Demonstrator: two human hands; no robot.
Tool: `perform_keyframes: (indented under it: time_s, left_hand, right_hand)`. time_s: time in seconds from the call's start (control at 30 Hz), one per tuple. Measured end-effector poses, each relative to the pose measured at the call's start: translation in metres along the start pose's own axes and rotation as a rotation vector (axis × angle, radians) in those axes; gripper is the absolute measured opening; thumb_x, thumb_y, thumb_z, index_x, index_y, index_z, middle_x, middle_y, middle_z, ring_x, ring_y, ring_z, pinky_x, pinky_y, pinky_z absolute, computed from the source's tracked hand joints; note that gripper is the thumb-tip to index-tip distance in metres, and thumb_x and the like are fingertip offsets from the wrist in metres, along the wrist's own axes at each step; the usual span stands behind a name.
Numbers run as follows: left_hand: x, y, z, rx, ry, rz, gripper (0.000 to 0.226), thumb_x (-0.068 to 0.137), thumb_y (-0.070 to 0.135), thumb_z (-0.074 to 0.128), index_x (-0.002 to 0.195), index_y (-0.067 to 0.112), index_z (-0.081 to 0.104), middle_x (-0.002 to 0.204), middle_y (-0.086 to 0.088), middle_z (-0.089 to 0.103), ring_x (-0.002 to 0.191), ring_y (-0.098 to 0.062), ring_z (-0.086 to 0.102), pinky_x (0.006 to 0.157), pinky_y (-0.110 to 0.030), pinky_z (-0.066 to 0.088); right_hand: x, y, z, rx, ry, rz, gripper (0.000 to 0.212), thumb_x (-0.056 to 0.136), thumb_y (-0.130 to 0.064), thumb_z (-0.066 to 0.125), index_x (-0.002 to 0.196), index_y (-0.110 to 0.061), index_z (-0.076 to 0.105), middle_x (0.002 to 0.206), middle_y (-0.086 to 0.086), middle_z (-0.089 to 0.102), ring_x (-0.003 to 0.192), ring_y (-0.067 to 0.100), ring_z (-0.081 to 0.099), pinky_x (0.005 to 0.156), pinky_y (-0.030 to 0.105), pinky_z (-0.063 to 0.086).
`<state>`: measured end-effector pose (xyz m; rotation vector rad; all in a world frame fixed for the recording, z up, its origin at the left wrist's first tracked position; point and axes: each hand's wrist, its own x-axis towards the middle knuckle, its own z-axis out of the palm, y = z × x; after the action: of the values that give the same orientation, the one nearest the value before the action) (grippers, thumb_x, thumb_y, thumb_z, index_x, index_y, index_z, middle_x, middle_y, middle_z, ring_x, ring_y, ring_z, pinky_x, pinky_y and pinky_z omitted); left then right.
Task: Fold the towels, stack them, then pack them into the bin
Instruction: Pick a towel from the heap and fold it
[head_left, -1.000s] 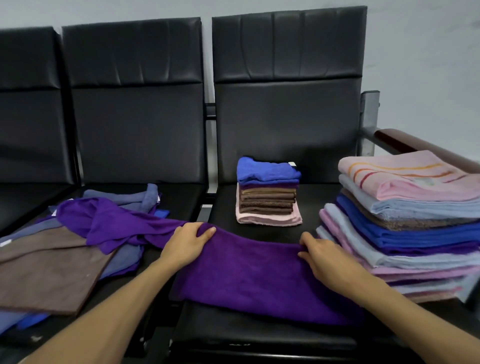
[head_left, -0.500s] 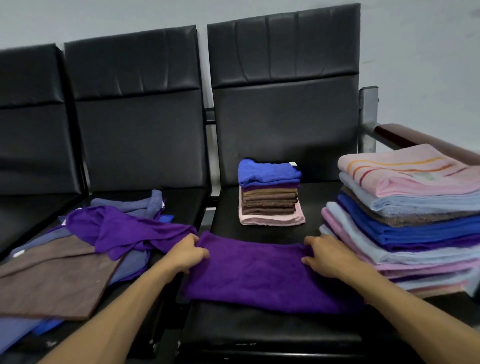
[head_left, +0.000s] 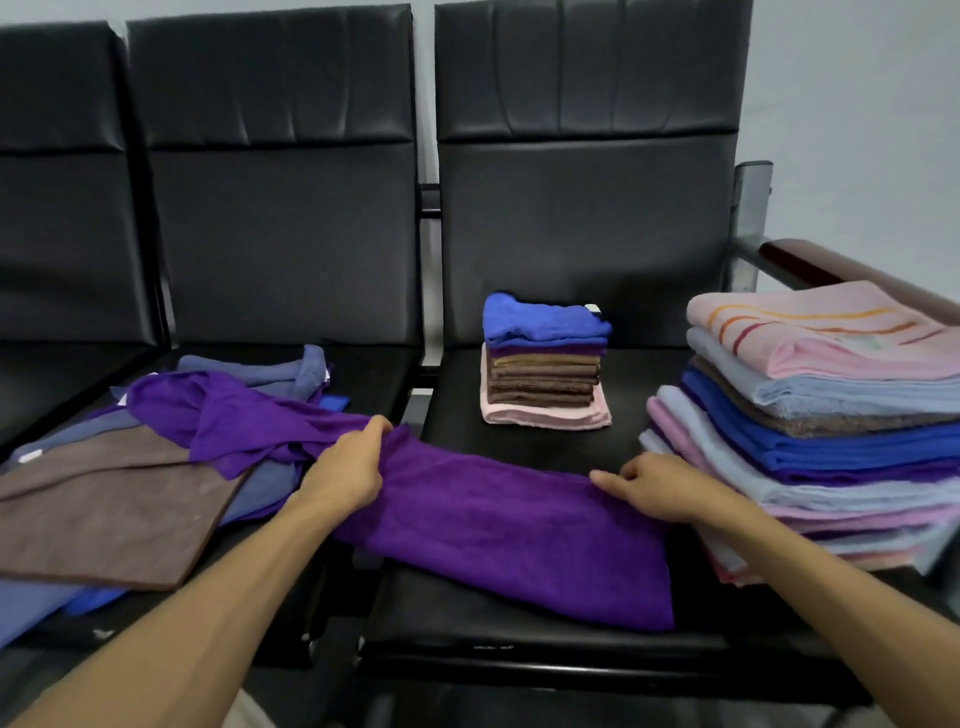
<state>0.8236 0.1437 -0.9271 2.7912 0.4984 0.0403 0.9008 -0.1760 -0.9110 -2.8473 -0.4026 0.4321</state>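
Purple towel (head_left: 509, 530) stretched wider, ends gripped by hands (head_left: 345, 470) (head_left: 660, 488)

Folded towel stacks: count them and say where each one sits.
2. The small stack sits at the back of the right-hand seat; the large stack fills that seat's right side by the armrest. The loose heap on the middle seat is not counted.

Dim, even indoor light with only soft shadows; a dull sheen lies on the black chair backs (head_left: 587, 208). The wide-angle lens bows the edges, and the purple towel (head_left: 509, 530) looks slightly soft
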Motion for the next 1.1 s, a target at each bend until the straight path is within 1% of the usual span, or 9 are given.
perform_keyframes:
  time_s: [0.13,0.2,0.4,0.5,0.63,0.7,0.77,0.87,1.1]
  left_hand:
    - [-0.012,0.012,0.003,0.435,0.151,0.061,0.053,0.084,0.013,0.054,0.134,0.017,0.037,0.131,-0.011,0.045,0.120,-0.031,0.047,0.093,-0.040,0.040]
    - [-0.018,0.029,0.008,0.382,0.240,0.218,0.050,0.086,0.019,0.055,0.134,0.018,0.042,0.129,-0.008,0.043,0.119,-0.027,0.043,0.093,-0.038,0.037]
    - [-0.045,0.093,0.035,-0.001,-0.166,0.755,0.028,0.094,0.030,0.054,0.122,0.026,0.055,0.122,0.005,0.048,0.117,-0.012,0.045,0.103,-0.034,0.036]
    - [-0.045,0.100,0.045,0.218,-0.266,0.786,0.050,0.096,0.038,0.049,0.143,0.034,0.035,0.148,0.006,0.029,0.133,-0.015,0.027,0.110,-0.038,0.029]
    - [-0.039,0.102,0.038,0.359,-0.387,0.758,0.060,0.097,0.034,0.048,0.149,0.041,0.020,0.157,0.010,0.011,0.139,-0.019,0.016,0.113,-0.042,0.023]
    - [-0.038,0.098,0.036,0.379,-0.405,0.746,0.061,0.096,0.032,0.049,0.148,0.044,0.020,0.156,0.011,0.012,0.138,-0.018,0.017,0.112,-0.042,0.024]
    - [-0.038,0.097,0.034,0.375,-0.405,0.733,0.062,0.094,0.032,0.050,0.146,0.047,0.021,0.155,0.013,0.014,0.137,-0.016,0.018,0.111,-0.042,0.025]
    - [-0.040,0.099,0.033,0.375,-0.392,0.719,0.062,0.092,0.031,0.048,0.146,0.046,0.022,0.154,0.013,0.015,0.136,-0.016,0.019,0.111,-0.040,0.023]
    - [-0.047,0.108,0.043,0.263,-0.177,0.848,0.046,0.097,0.028,0.039,0.143,0.028,0.039,0.153,0.008,0.027,0.140,-0.007,0.021,0.112,-0.025,0.018]
  right_hand:
    - [-0.004,0.002,0.004,0.293,-0.023,0.035,0.036,0.098,-0.041,0.047,0.079,-0.015,0.061,0.083,0.005,0.059,0.073,0.017,0.057,0.060,0.024,0.048]
    - [-0.007,-0.001,0.009,0.583,-0.113,0.081,0.025,0.097,-0.032,0.053,0.079,-0.016,0.061,0.077,0.004,0.056,0.066,0.014,0.055,0.051,0.024,0.050]
    - [-0.012,-0.003,0.002,0.993,-0.223,0.076,0.015,0.095,-0.026,0.057,0.089,-0.013,0.063,0.062,0.001,0.055,0.050,0.009,0.050,0.039,0.018,0.042]
    - [-0.011,-0.001,-0.002,1.412,-0.074,0.010,0.008,0.093,-0.003,0.055,0.097,-0.010,0.058,0.078,0.005,0.058,0.065,0.013,0.057,0.048,0.020,0.051]
    - [-0.010,0.006,-0.004,1.490,0.132,0.006,0.032,0.090,0.017,0.044,0.115,-0.002,0.045,0.077,0.010,0.049,0.069,0.022,0.059,0.058,0.024,0.057]
    - [-0.011,0.007,0.001,1.240,0.195,0.006,0.031,0.091,0.018,0.038,0.111,-0.006,0.042,0.081,0.012,0.048,0.071,0.024,0.058,0.063,0.030,0.057]
    - [-0.013,0.013,0.007,0.685,0.196,-0.054,0.028,0.089,0.011,0.041,0.106,-0.011,0.045,0.088,0.013,0.052,0.077,0.027,0.057,0.074,0.038,0.051]
    - [-0.018,0.016,0.016,0.055,0.117,-0.042,0.022,0.088,-0.004,0.048,0.109,-0.008,0.048,0.112,0.015,0.059,0.104,0.030,0.057,0.076,0.030,0.041]
    - [-0.023,0.007,0.015,0.070,0.059,0.021,0.026,0.095,-0.028,0.050,0.105,-0.006,0.062,0.107,0.015,0.065,0.093,0.027,0.065,0.071,0.028,0.046]
